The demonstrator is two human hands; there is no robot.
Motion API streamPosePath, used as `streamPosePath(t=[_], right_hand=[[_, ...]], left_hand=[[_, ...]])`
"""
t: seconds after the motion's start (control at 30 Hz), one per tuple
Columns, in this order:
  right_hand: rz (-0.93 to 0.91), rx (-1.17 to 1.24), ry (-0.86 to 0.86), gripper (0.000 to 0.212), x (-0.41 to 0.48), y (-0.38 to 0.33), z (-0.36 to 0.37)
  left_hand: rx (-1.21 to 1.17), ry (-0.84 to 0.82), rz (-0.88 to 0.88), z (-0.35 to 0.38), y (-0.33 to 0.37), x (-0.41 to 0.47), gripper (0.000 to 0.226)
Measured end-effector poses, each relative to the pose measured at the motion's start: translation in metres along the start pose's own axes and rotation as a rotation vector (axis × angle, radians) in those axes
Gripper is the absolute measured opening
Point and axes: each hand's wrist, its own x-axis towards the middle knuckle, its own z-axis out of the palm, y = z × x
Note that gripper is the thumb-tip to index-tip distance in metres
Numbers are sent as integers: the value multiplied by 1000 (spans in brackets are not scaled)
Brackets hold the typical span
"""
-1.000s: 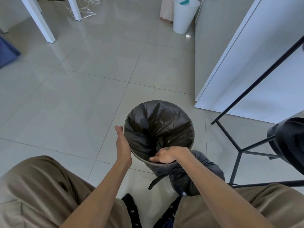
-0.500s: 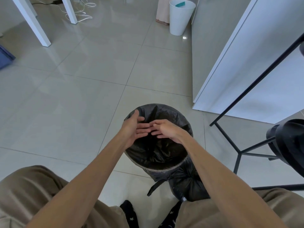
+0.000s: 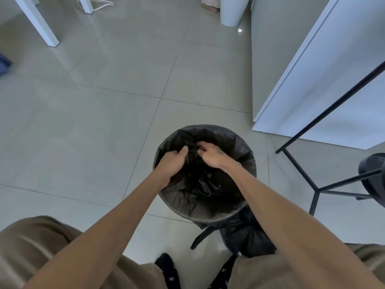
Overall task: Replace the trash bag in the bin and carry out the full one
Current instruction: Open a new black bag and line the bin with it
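A round bin (image 3: 208, 218) stands on the tiled floor in front of my knees, lined with a black trash bag (image 3: 235, 147) folded over its rim. Both hands are down inside the bin's mouth. My left hand (image 3: 171, 163) presses into the bag's plastic at the left side, fingers curled into it. My right hand (image 3: 211, 154) pinches a fold of the same plastic near the middle. A full, tied black bag (image 3: 245, 234) lies on the floor against the bin's near right side, with a loose strap end (image 3: 201, 236) sticking out.
A black metal stand (image 3: 312, 184) with thin legs is close on the right, beside a dark seat (image 3: 373, 176). A white cabinet (image 3: 312, 69) stands behind it. A white bin (image 3: 232, 11) and white table legs (image 3: 41, 28) are far back.
My hands moved from the bin's rim to above its mouth, then down into the bag, where they now grip the plastic. The view tilted a little downward.
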Motion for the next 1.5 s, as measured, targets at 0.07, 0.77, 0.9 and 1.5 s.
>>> streamPosePath(t=[0.07,0.77,0.9,1.5], right_hand=[[-74,-76,20,44,-3,2,-5],[7,-1342,-349,96,-45,39,-3],[-130,-1191,-257,80,-53,35,-10],[63,-832,-540,89,-73,25,47]], left_hand=[[184,-30,171,0,2,-7,43],[1514,-445,231,24,-33,-4,95],[1401,-305,411,18,-36,-1,90],[1992,-204,929,23,8,52,77]])
